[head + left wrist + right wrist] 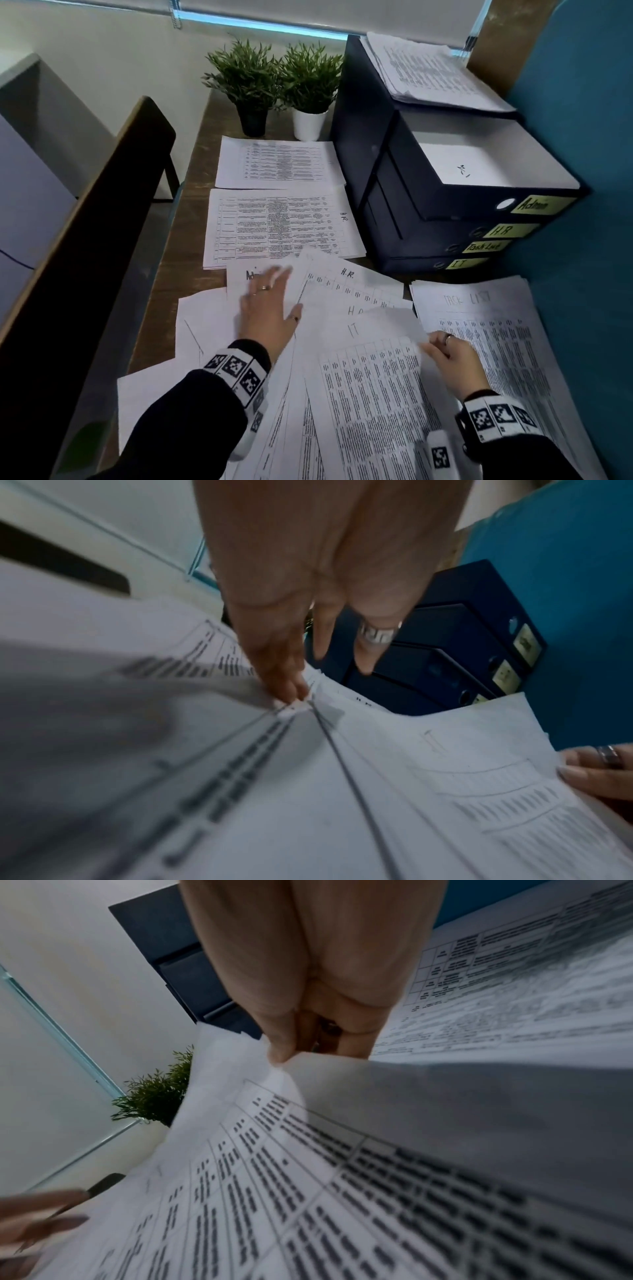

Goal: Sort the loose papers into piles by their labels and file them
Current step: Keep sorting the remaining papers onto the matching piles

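Observation:
Loose printed sheets lie fanned over the near part of the desk (pixel 181 246). My left hand (pixel 270 308) lies flat with straight fingers on a sheet marked "Admin" (pixel 239 274); its fingertips (pixel 291 691) press on the paper. My right hand (pixel 445 349) pinches the right edge of a sheet marked "IT" (pixel 363 332) and lifts that edge; the thumb (pixel 281 1053) sits on the sheet's corner (pixel 240 1074). A loose "H.R." sheet (pixel 349 277) lies between the hands. Sorted piles: an H.R. pile (pixel 281 226), an unlabelled pile (pixel 277 164) behind it, and a "Task List" pile (pixel 496 342) at the right.
Stacked dark box files (pixel 428 212) labelled Admin, H.R, Task List and IT stand at the back right; the top one is open with a sheet inside, and more papers (pixel 435 72) lie on top. Two potted plants (pixel 274 85) stand behind. A blue partition (pixel 582 137) closes the right side.

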The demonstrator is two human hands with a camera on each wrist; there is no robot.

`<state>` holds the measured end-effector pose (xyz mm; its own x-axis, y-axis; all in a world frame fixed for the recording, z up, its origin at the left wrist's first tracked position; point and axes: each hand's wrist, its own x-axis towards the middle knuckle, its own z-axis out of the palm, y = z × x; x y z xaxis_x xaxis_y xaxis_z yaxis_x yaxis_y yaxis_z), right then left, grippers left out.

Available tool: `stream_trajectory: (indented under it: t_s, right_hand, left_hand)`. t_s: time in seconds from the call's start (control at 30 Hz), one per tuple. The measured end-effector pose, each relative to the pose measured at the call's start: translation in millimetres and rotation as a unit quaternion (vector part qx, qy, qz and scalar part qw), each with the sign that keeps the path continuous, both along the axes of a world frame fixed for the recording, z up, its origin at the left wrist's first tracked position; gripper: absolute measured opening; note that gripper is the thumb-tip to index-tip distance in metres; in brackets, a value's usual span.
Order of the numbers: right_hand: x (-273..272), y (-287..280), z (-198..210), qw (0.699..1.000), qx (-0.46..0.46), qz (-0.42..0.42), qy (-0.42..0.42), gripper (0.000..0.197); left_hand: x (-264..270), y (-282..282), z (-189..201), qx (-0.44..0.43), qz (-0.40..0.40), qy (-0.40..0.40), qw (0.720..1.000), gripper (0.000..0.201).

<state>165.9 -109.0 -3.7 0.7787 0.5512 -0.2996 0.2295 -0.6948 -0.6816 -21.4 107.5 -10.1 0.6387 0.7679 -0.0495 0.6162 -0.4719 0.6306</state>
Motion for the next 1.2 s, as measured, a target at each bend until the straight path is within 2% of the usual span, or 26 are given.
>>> stream_trajectory:
  t_s: [0.07, 0.17, 0.23, 0.3, 0.4, 0.5, 0.57, 0.7, 0.8, 0.87, 0.93, 1.03, 1.13, 1.2]
  right_hand:
    - [0.3, -1.3, -2.6, 1.0, 0.009, 0.006, 0.0, 0.019]
    - [0.8, -0.3, -7.5, 0.996, 0.056, -0.063, -0.005, 0.011]
    - [-2.5, 1.5, -6.5, 0.989, 0.101, -0.11, 0.0, 0.008]
    - [-8.7, 4.2, -2.7, 0.986, 0.121, -0.113, 0.035, 0.014]
    - [-10.3, 8.1, -3.6, 0.989, 0.097, -0.097, 0.058, 0.026]
    - [-3.8, 11.4, -0.9, 0.985, 0.126, -0.112, 0.029, 0.025]
    - [2.0, 12.0, 2.1, 0.979, 0.16, -0.122, 0.023, 0.024]
    - [5.4, 9.3, 2.9, 0.958, 0.237, -0.132, 0.097, 0.017]
    - [7.1, 6.7, 4.6, 0.94, 0.274, -0.142, 0.143, 0.013]
    - [13.6, 0.5, 5.9, 0.958, 0.242, -0.119, 0.102, 0.013]
    - [23.1, -8.2, 6.8, 0.974, 0.193, -0.088, 0.079, 0.016]
    - [29.4, -19.5, 8.9, 0.983, 0.14, -0.053, 0.111, 0.008]
    - [25.8, -21.7, 7.7, 0.985, 0.109, -0.021, 0.134, 0.016]
    - [19.7, -18.0, 5.2, 0.985, 0.081, -0.008, 0.152, 0.014]
  left_hand:
    - [3.7, -4.5, -4.3, -0.147, -0.043, -0.026, 0.988, 0.054]
    - [7.3, -5.0, -7.8, -0.296, 0.012, -0.066, 0.953, 0.049]
    - [7.5, -3.7, -9.7, -0.34, 0.049, -0.086, 0.935, 0.042]
    - [7.0, -2.7, -12.3, -0.339, 0.052, -0.073, 0.936, 0.035]
    - [8.9, -3.9, -9.7, -0.313, 0.036, -0.061, 0.947, 0.03]
    - [9.2, -2.1, -9.1, -0.351, 0.051, -0.12, 0.927, 0.038]
    - [6.7, -0.6, -11.5, -0.349, 0.059, -0.129, 0.926, 0.04]
    - [3.3, 1.1, -11.0, -0.346, 0.052, -0.134, 0.927, 0.03]
    - [2.6, 3.0, -6.5, -0.325, 0.016, -0.112, 0.939, 0.048]
    - [4.0, 2.9, -6.2, -0.314, 0.023, -0.116, 0.942, 0.049]
    - [5.9, 4.8, -6.7, -0.302, 0.063, -0.121, 0.944, 0.044]
    - [7.0, 11.9, -14.0, -0.292, 0.129, -0.156, 0.935, 0.031]
    - [5.7, 20.2, -19.0, -0.292, 0.186, -0.167, 0.923, 0.021]
    - [5.6, 23.6, -19.3, -0.291, 0.194, -0.177, 0.92, 0.015]
